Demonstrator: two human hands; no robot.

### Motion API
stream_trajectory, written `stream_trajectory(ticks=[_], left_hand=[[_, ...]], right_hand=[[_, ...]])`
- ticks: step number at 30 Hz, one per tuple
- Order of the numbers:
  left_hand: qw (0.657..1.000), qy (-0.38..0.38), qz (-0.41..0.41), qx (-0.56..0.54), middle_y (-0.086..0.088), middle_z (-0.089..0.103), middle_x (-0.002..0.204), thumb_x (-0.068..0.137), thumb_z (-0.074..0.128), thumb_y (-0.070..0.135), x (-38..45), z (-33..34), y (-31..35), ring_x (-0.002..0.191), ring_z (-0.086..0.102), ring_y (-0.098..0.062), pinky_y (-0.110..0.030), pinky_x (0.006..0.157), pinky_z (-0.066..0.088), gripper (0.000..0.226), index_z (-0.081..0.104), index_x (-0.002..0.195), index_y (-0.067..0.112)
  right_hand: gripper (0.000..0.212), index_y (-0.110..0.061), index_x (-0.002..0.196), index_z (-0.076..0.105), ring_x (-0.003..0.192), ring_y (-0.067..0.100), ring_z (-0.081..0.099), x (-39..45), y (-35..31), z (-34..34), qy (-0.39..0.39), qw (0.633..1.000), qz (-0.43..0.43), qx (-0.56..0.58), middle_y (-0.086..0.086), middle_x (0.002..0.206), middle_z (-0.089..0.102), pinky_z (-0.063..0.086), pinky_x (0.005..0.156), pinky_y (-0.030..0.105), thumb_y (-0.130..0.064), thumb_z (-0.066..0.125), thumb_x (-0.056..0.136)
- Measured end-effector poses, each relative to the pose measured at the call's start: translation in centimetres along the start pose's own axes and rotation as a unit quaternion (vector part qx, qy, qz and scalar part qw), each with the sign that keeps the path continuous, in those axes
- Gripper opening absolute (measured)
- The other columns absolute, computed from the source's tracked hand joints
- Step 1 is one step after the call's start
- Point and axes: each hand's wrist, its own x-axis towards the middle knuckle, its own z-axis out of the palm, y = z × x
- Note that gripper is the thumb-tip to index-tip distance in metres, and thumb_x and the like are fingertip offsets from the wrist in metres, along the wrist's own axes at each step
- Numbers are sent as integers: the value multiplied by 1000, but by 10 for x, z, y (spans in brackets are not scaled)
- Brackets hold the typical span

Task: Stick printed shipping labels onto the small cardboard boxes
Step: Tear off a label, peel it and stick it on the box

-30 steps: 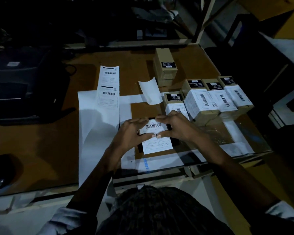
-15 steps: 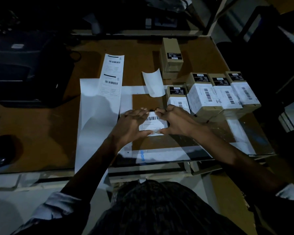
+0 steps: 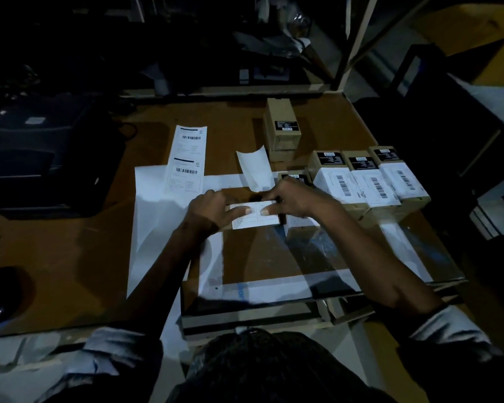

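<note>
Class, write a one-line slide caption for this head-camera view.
Both hands, left hand and right hand, press a white printed shipping label onto a small brown cardboard box.

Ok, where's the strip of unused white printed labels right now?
In the head view the strip of white printed labels lies flat on the brown table, left of the curled white backing paper and beyond the left hand.
</note>
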Motion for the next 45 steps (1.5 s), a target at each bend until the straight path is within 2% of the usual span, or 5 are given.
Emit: stream_trajectory(ticks=[11,15,28,34,45], left_hand=[[991,71,106,-44,4,73,115,70,39,94,-6,9,-22,101,68,-13,-40,84,58,91,64,125,27],[988,71,123,-56,2,72,120,72,45,90,-6,7,-21,107,68,-16,-36,90,56,87,62,129,28],[980,93,162,-71,4,73,115,82,53,74,-4,10,-28,100,68,-16,-34,80,56,63,66,123,28],[975,53,200,-81,0,69,126,81,70,55,-3,6,-35,110,67,-19,-29,87,54,63,57,135,25],[997,49,-55,-31,-8,48,144,67,64,81,-9,18,-22,133,45,-32,-51,111,35,102,36,142,19]], right_hand=[[54,-24,148,46,135,34,41,-14,-18,43,211,968,121,-61,13,145,52,38,107,45,-28,63,98],[64,-30,158,20,144,40,6,-17,-38,89,212,959,153,-111,10,167,6,20,111,59,-40,48,101],[82,-54,155,-1,149,34,-19,-40,-66,121,220,955,194,-47,0,161,-36,0,116,64,-79,-20,79],[55,-59,152,2,151,37,-20,-39,-55,104,240,932,269,-22,3,161,-36,-7,116,64,-65,13,99],[54,-56,153,6,150,37,-24,-11,-62,95,236,925,296,19,3,160,-38,-9,116,64,-65,9,100]])
